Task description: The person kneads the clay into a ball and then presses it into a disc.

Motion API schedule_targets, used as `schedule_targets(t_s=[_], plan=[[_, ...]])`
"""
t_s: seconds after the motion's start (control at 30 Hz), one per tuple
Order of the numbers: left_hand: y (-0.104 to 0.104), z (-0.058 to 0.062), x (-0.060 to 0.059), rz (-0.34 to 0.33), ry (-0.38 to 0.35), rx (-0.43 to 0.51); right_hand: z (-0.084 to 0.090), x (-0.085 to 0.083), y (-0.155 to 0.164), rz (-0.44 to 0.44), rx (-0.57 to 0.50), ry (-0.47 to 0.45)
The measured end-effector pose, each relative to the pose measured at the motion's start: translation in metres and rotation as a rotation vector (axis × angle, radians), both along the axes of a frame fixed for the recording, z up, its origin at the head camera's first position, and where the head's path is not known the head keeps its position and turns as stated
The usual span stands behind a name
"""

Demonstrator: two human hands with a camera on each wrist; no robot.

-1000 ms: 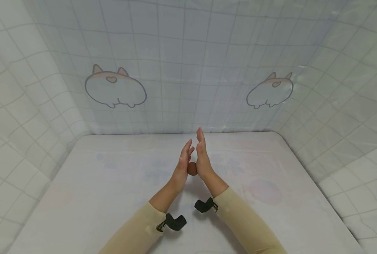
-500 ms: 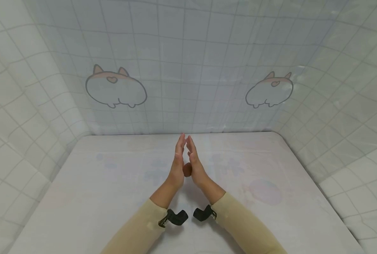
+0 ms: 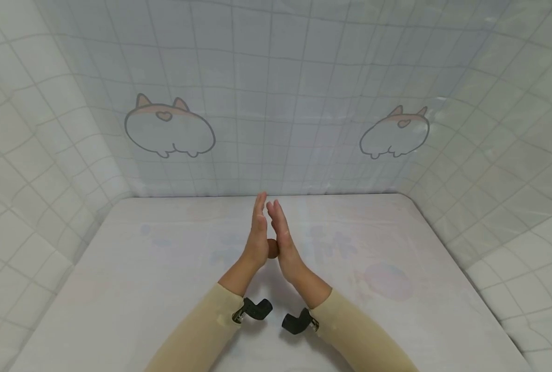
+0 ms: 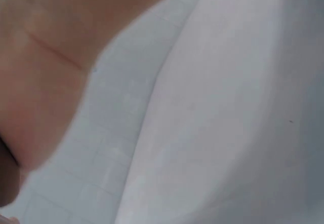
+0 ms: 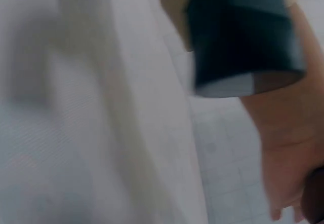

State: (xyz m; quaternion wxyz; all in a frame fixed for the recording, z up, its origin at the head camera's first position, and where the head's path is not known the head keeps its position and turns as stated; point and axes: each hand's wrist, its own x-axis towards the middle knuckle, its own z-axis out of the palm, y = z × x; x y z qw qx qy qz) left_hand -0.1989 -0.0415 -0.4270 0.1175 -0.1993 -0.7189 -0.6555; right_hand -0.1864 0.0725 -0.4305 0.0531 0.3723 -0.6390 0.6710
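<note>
— What does the left hand [image 3: 256, 238] show?
— Its grip is released, fingers straight and upright, palm pressing a small brown ball [image 3: 272, 248].
— Where is that ball?
— Between both palms, above the white counter [image 3: 141, 289], mostly hidden.
— And the right hand [image 3: 282, 238]?
— Also flat and released, pressing the ball from the other side, its fingertips near the left hand's. A black wrist camera [image 3: 298, 322] sits at its beige sleeve [image 3: 364, 336].

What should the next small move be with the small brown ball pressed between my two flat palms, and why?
Probably slide the palms past each other while pressing lightly. The small brown ball sits low between the left hand and right hand, near the heels, above the white table; fingers are straight, so only pressure holds it.
</note>
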Motion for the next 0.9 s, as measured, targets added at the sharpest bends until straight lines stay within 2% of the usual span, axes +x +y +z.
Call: schedule_targets(t_s=[0.2, 0.3, 0.4, 0.47, 0.6, 0.7, 0.9], plan=[[0.002, -0.007, 0.001, -0.036, -0.089, -0.095, 0.009, -0.003, 0.004, -0.073, -0.018, 0.06], [0.005, -0.01, 0.003, -0.063, -0.124, -0.12, 0.012, -0.006, 0.007, -0.106, -0.008, 0.047], [0.008, -0.012, 0.006, -0.076, -0.14, -0.151, 0.013, -0.01, 0.009, -0.138, 0.008, 0.035], [0.01, -0.013, 0.009, -0.087, -0.125, -0.154, 0.014, -0.014, 0.009, -0.164, 0.027, 0.034], [0.012, -0.014, 0.011, -0.146, -0.09, -0.065, 0.015, -0.02, 0.01, -0.196, 0.075, 0.046], [0.012, -0.013, 0.013, -0.191, -0.065, 0.026, 0.015, -0.023, 0.01, -0.193, 0.109, 0.002], [0.01, -0.006, 0.016, -0.181, -0.005, 0.104, 0.008, -0.028, 0.009, -0.144, 0.187, -0.1]])
